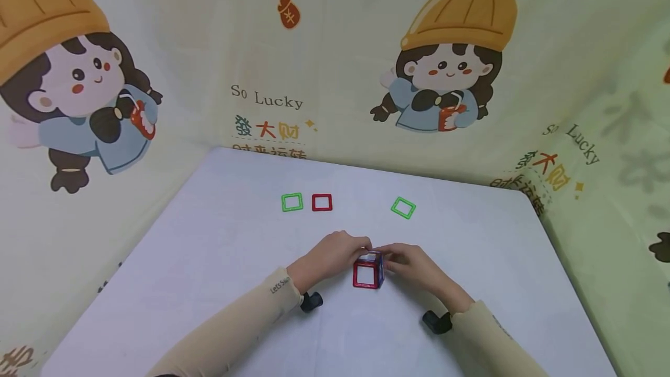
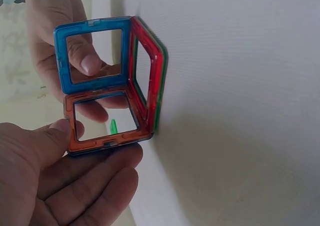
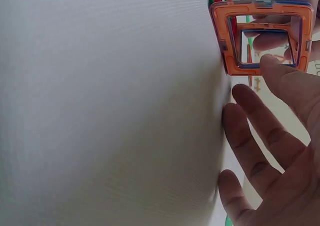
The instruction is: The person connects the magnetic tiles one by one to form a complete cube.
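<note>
Your blue, red, green and orange frame box (image 1: 377, 275) stands on the white surface (image 1: 335, 336), pinched by your left grip (image 1: 335, 255), your right grip (image 1: 414, 263) spread beside it; cartoon-printed cloth (image 1: 345, 63) hangs behind.

White worktop (image 1: 235, 226), items spread out.
Far half: green square frame (image 1: 292, 209) at left, red frame (image 1: 321, 209) just beside it, skewed green frame (image 1: 400, 213) well apart to right. Nearer: box of joined frames (image 1: 376, 275), red side facing camera.
</note>
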A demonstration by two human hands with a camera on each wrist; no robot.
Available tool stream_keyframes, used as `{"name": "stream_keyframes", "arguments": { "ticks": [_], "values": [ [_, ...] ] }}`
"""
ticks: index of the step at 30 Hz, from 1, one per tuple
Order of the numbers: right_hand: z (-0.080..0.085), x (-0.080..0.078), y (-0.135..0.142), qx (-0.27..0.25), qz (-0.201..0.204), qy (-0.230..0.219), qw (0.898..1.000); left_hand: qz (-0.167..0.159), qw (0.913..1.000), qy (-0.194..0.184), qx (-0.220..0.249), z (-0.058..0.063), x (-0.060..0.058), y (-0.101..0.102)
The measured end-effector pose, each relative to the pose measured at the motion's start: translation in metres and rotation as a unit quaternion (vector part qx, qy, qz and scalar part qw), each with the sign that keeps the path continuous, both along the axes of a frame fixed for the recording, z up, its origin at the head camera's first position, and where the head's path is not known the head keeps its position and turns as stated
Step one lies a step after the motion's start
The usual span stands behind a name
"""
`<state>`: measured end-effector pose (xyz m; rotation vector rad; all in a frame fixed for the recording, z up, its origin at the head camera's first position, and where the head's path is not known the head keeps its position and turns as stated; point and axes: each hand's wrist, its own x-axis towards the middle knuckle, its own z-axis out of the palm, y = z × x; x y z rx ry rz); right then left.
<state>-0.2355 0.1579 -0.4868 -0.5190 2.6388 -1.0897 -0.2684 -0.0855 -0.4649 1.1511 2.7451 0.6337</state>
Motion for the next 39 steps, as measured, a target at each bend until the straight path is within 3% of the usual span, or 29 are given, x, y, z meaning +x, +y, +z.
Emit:
{"name": "stream_keyframes", "arguments": {
  "ticks": [12, 19, 24, 28, 34, 39],
  "values": [
    [-0.003, 0.001, 0.000, 0.011, -0.002, 0.035, 0.999, -0.002, 0.9999, -0.013, -0.008, -0.003, -0.002, 0.000],
    [-0.002, 0.004, 0.000, 0.020, -0.014, 0.057, 0.998, -0.002, 0.9997, -0.023, -0.010, -0.004, -0.015, -0.012],
    [-0.002, 0.007, 0.002, 0.037, -0.027, 0.073, 0.996, 0.038, 0.9985, -0.039, 0.008, 0.002, -0.036, -0.035],
    [-0.003, 0.010, 0.006, 0.036, -0.041, 0.087, 0.995, 0.083, 0.9942, -0.068, 0.013, 0.007, -0.060, -0.060],
    [-0.004, 0.015, 0.008, 0.019, -0.050, 0.100, 0.994, 0.179, 0.9798, -0.090, -0.004, 0.001, -0.102, -0.111],
    [-0.005, 0.019, 0.011, 0.015, -0.062, 0.107, 0.992, 0.227, 0.9685, -0.103, -0.007, -0.006, -0.122, -0.137]
  ]
}}
